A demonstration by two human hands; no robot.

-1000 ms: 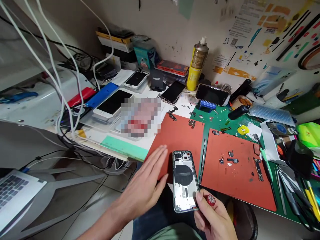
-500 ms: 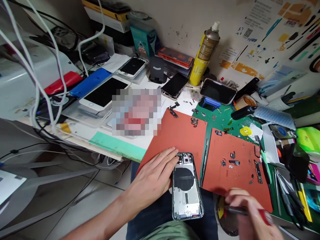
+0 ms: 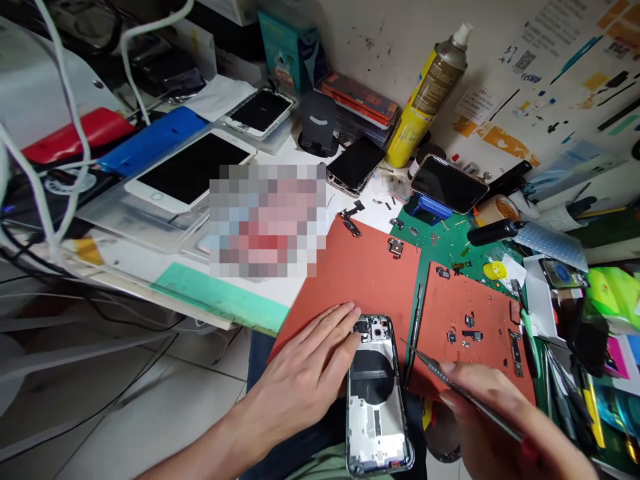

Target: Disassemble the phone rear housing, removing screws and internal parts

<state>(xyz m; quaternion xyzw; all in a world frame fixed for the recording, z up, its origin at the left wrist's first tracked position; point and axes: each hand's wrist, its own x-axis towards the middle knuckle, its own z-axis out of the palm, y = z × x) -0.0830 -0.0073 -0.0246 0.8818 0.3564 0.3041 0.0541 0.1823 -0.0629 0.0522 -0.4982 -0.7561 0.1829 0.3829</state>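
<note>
Phone housing [image 3: 377,423] against the flat left hand [image 3: 313,367], near tweezers [image 3: 434,367] in the pinch of the right hand [image 3: 505,417]

Left hand [image 3: 313,363] is flat along the upper left side of an opened-up phone shell [image 3: 379,400], which hangs off the near edge of the red mat [image 3: 365,273]. Right hand [image 3: 500,413] has tweezers [image 3: 450,380], tips just right of the shell. Tiny parts [image 3: 471,335] all over the other red mat [image 3: 493,300], plus a yellow can [image 3: 427,97] by the wall, leaning a bit.
</note>
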